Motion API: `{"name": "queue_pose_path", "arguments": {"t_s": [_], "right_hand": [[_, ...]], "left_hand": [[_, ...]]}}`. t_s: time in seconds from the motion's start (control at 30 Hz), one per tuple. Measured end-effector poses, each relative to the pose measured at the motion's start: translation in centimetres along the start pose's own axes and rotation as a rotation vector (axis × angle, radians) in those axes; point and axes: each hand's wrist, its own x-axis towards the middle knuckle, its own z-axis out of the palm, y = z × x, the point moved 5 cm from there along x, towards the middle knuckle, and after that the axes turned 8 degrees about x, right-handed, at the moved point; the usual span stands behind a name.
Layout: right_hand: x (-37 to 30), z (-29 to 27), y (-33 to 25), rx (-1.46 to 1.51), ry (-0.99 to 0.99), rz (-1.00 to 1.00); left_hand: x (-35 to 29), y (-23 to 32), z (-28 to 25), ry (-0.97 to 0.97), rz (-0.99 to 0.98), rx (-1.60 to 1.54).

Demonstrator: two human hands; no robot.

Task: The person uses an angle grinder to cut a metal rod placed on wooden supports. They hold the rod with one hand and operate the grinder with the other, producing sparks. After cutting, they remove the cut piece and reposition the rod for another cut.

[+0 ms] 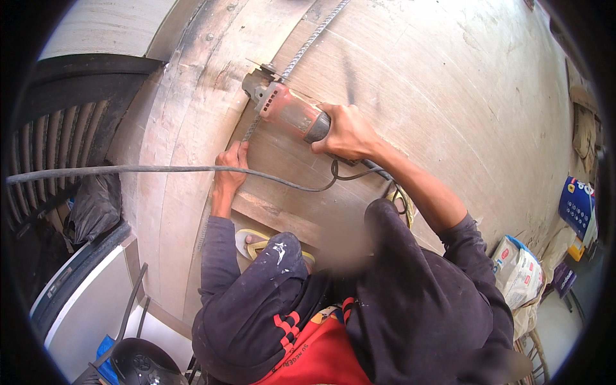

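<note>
My right hand [347,132] grips the handle of a red and grey angle grinder [282,106], whose disc end sits against a ribbed steel bar [312,38]. The bar runs diagonally across a dusty wooden board floor [436,83]. My left hand [231,168] presses down on the lower stretch of the same bar, just below the grinder. The grinder's black cable [160,169] trails from the handle off to the left. I crouch, with a foot in a yellow sandal [247,242] on a wooden plank [276,215].
A dark metal grille [58,147] and a black bag [96,205] lie at the left. A white panel [83,301] and a black helmet [141,362] are at lower left. White sacks [523,273] and a blue box [577,205] stand at the right edge.
</note>
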Motion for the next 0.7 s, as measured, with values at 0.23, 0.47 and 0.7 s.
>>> {"name": "queue_pose_path", "arguments": {"t_s": [0.23,0.47,0.7], "right_hand": [[0.16,0.12,0.15,-0.011,-0.020,-0.010],[0.23,0.14,0.36,-0.050,0.000,-0.001],[0.10,0.07,-0.34,-0.049,0.010,-0.003]], "left_hand": [[-0.07,-0.28,-0.03,0.002,0.000,0.012],[0.04,-0.02,0.03,0.011,0.008,-0.002],[-0.02,-0.02,-0.09,0.014,0.002,0.002]]}}
